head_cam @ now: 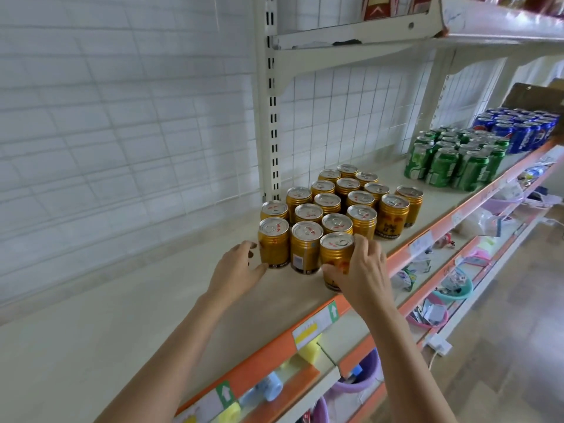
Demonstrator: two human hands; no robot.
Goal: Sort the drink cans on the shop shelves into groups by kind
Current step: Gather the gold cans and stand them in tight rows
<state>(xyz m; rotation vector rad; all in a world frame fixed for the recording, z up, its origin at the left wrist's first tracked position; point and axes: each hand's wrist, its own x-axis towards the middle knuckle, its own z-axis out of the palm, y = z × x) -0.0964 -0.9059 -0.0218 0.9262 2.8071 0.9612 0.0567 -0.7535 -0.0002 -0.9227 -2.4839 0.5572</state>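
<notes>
Lower centre of the frame: left hand [236,270] reached forward on a bare forearm, palm turned toward the gold cans [335,209], fingers [247,246] loosely spread and lightly bent, thumb tip touching the base of the left front can [273,242]; nothing gripped. Just right of it: right hand [360,271] on a forearm rising from the bottom edge, back of the hand up, fingers and thumb curled round the right front can [335,254], gripping it from its right side. That can upright on the shelf [152,300], close to the orange edge strip [274,346], touching its neighbour in the front row. Behind, centre of the frame: gold cans packed in tight rows, all upright, two standing slightly apart on the right side of the block. Right of centre, well apart: green cans [451,160] grouped together. Upper right, just beyond those: blue cans [518,126] in their own cluster on the same shelf.
</notes>
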